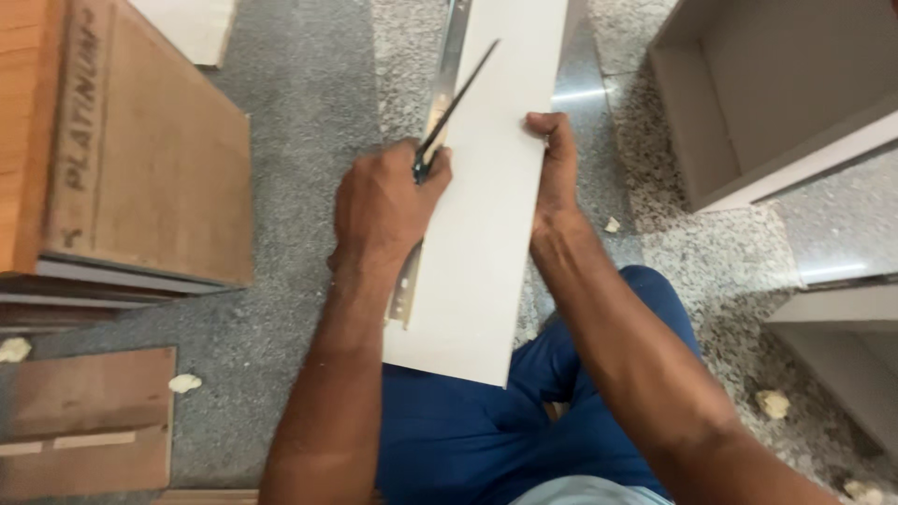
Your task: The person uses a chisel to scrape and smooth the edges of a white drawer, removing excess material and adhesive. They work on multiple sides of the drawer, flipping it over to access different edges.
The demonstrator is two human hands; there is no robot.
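Trousers: we saw blue cloth, softly creased, nearest the camera, under the panel's near end.
Panel: a long, flat white board, smooth and matt with straight-cut edges, lay over our lap and ran away from us across the floor.
Rail: a thin strip of bright metal, pierced with small holes, lay along the panel's left edge.
Left hand: our fingers were curled tight around the dark handle of the screwdriver, fist resting on the panel's left edge over the rail.
Screwdriver: a slim dark shaft slanted up and away from the fist, above the panel; we could not tell where its tip met anything.
Right hand: our fingers were wrapped over the panel's right edge, thumb on top, clamping the board.
Floor: speckled grey stone, polished enough to show pale glints, with small crumpled cream scraps scattered on it.
Plywood: brown sheets with a rough face lay stacked at our left, a smaller piece nearer.
Boxes: open grey cabinet carcasses, smooth-faced and square-cornered, sat at our right, one far, one nearer.
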